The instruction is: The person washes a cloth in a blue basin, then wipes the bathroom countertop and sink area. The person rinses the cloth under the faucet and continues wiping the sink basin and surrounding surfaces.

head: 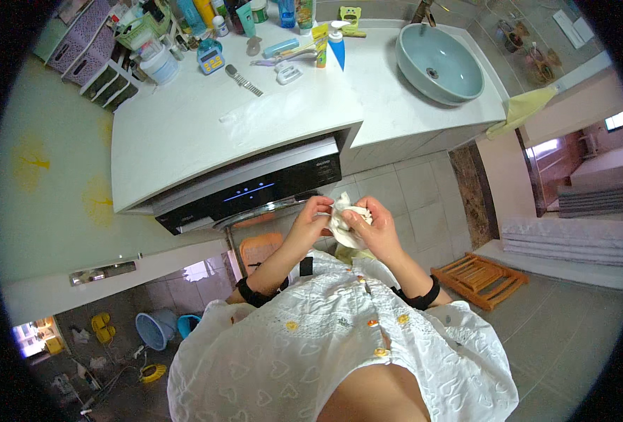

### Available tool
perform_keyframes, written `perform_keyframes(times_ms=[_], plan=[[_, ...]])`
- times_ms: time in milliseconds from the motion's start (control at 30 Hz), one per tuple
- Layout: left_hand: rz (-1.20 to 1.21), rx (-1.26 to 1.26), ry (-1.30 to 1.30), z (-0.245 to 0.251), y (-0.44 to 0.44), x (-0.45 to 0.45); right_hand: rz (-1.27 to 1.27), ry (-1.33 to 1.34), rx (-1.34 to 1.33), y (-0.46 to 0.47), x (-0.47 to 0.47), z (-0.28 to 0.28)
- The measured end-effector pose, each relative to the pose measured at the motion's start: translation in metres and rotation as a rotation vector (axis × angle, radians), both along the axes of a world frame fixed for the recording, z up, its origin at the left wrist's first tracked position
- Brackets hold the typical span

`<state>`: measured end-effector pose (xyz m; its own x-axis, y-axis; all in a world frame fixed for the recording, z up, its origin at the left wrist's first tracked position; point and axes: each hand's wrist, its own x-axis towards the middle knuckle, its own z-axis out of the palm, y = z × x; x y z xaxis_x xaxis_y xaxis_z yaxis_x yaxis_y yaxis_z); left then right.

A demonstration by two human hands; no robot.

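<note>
A crumpled white cloth (346, 229) is bunched up in front of my body, over the tiled floor. My right hand (377, 227) grips it from the right, the thumb pressed on top. Close against its left side is my left hand (311, 221), fingers curled; whether these fingers pinch an edge of the cloth is hard to tell. Both hands are a little beyond the hem of my white top, near the front of a black washing machine (248, 190) with lit blue marks.
Above the machine runs a white countertop (184, 126) with a metal-band watch (244, 80), a small timer (211, 60), bottles and tubes. At its right is a pale blue basin (432, 68). A folded wooden stool (480, 279) lies on the floor at right; buckets (155, 328) are lower left.
</note>
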<state>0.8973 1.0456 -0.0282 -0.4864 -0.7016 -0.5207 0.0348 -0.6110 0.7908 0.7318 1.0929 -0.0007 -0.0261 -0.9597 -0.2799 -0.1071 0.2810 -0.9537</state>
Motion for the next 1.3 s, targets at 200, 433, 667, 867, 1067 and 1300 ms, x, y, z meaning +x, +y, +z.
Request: perform_keyframes(times_ms=[200,433,667,867,1067,1300], plan=[[0.234,0.14,0.536,0.004,-0.005,-0.077,0.312,-0.137,-0.037,-0.029,-0.079,0.002],[0.347,-0.301,0.03,0.019,0.006,-0.112,0.513,0.061,0.018,-0.054,-0.136,-0.014],[0.941,-0.179,0.175,0.041,0.006,-0.037,0.589,0.32,-0.47,-0.128,-0.092,0.006],[1.105,-0.359,0.008,0.046,0.006,0.026,0.42,0.784,-0.796,-0.196,0.072,-0.005],[1.036,-0.262,-0.002,0.035,-0.002,0.052,0.436,1.034,-0.629,-0.234,0.1,-0.051],[0.988,-0.206,0.076,0.026,-0.031,0.075,0.593,1.174,-0.662,-0.198,-0.032,-0.042]])
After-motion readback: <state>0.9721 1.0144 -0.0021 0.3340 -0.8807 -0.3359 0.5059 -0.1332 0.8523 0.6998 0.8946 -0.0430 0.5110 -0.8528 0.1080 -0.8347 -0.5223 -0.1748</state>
